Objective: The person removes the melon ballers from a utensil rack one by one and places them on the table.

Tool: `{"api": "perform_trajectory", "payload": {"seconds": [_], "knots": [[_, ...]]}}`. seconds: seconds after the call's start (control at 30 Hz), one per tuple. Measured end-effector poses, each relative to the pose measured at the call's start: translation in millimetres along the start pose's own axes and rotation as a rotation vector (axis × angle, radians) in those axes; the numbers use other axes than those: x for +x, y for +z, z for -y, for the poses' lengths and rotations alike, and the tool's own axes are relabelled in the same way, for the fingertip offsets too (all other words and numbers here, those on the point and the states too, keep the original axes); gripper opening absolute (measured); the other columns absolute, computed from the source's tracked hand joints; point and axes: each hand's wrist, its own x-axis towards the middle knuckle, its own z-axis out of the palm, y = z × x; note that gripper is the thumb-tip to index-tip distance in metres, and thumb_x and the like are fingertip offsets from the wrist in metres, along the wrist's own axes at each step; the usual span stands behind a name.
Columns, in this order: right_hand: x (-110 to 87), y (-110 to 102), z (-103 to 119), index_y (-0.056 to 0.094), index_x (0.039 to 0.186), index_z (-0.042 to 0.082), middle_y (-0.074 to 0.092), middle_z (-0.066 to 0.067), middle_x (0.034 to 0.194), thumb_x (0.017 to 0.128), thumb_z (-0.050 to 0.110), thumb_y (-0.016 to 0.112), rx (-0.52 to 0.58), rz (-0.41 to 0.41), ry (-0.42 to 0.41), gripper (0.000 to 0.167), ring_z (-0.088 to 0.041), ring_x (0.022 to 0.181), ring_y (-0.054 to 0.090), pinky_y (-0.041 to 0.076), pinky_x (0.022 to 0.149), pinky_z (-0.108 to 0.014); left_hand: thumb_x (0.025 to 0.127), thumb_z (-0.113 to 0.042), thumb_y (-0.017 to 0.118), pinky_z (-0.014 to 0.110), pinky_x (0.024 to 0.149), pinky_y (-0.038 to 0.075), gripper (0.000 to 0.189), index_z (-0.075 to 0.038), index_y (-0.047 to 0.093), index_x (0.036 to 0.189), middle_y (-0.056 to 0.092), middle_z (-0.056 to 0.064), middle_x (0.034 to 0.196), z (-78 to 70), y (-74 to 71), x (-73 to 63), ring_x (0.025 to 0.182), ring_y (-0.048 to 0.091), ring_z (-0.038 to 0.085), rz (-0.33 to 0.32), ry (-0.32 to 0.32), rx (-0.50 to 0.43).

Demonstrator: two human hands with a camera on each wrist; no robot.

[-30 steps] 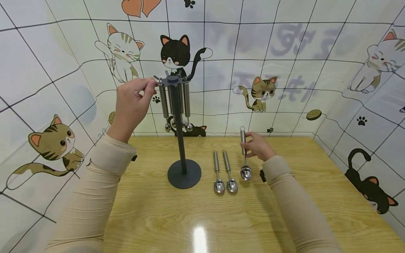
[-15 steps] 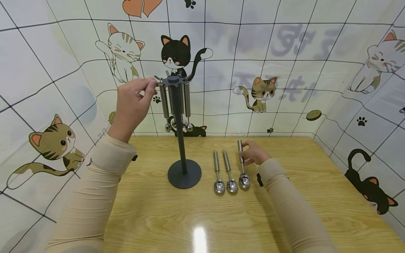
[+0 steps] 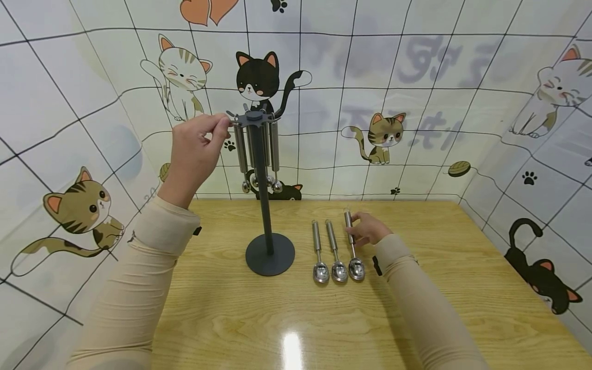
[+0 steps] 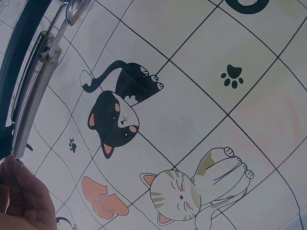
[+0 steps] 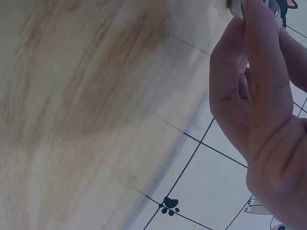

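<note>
Rightmost scoop (image 3: 356, 269) is showing farther left over the wooden table (image 3: 370, 313) than in the earlier frames. Toward the table's far-left corner a dark rack (image 3: 270, 257) is standing, the left hand (image 3: 196, 151) pinching at its top; the right hand (image 3: 368, 229) is holding the scoop by its handle, beside two other scoops (image 3: 339, 271) near the far edge, while slender metal utensils (image 3: 275, 146) are hanging from the rack.

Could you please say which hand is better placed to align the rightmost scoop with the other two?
Probably the right hand: it grips that metal scoop, while the left hand pinches the top of the utensil stand.
</note>
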Motion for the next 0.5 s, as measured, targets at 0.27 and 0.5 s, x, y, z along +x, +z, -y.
{"api": "perform_trajectory", "payload": {"seconds": [0.27, 0.5], "knots": [[-1.2, 0.6, -1.3, 0.034, 0.145, -0.01, 0.054, -0.021, 0.108, 0.103, 0.006, 0.058, -0.038, -0.003, 0.032, 0.051, -0.031, 0.098, 0.06, 0.06, 0.077, -0.041, 0.107, -0.021, 0.052, 0.023, 0.056, 0.032, 0.036, -0.003, 0.068, 0.079, 0.071, 0.011, 0.075, -0.6, -0.4, 1.0, 0.064, 0.058, 0.02, 0.001, 0.011, 0.004], [-1.9, 2.2, -0.5, 0.036, 0.144, -0.012, 0.054, -0.019, 0.104, 0.102, 0.005, 0.06, -0.077, -0.009, 0.045, 0.051, -0.028, 0.09, 0.062, 0.06, 0.075, -0.039, 0.107, -0.02, 0.052, 0.026, 0.056, 0.032, 0.036, -0.003, 0.068, 0.08, 0.071, 0.011, 0.076, -1.3, -0.8, 0.6, 0.064, 0.059, 0.023, 0.005, 0.005, 0.006]]}}
